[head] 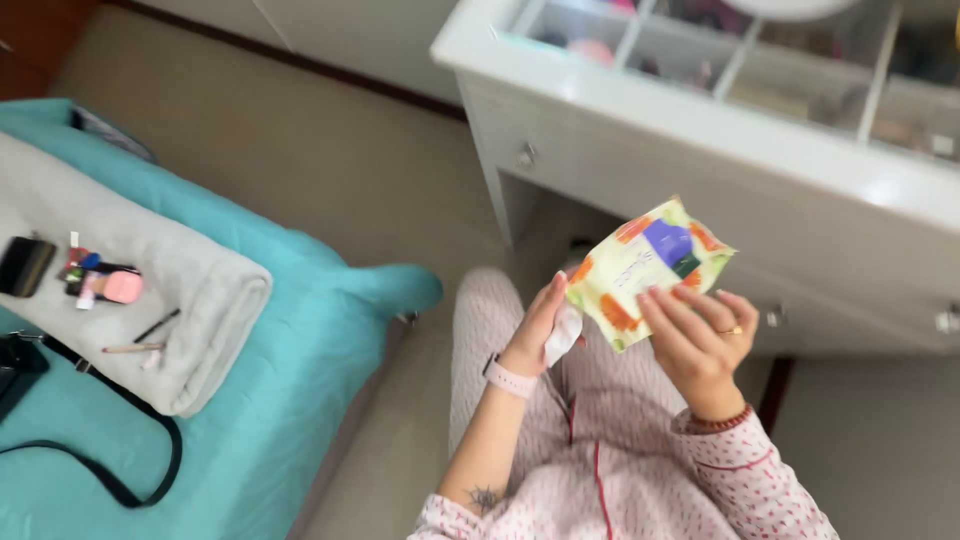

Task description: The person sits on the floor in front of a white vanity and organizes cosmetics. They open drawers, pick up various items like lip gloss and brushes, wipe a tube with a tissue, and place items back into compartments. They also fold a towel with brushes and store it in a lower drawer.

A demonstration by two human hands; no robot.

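mostly blurred: right hand [700,335] clamps wipes pack [645,270]; left hand [540,325] pinches white wipe [562,335], partly hidden.

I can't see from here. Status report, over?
Both hands, left and right, grip a wet-wipes pack. White wipe in left. Nothing blocking.

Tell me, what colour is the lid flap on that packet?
Purple, on the pale green and orange packet; the head view shows it.
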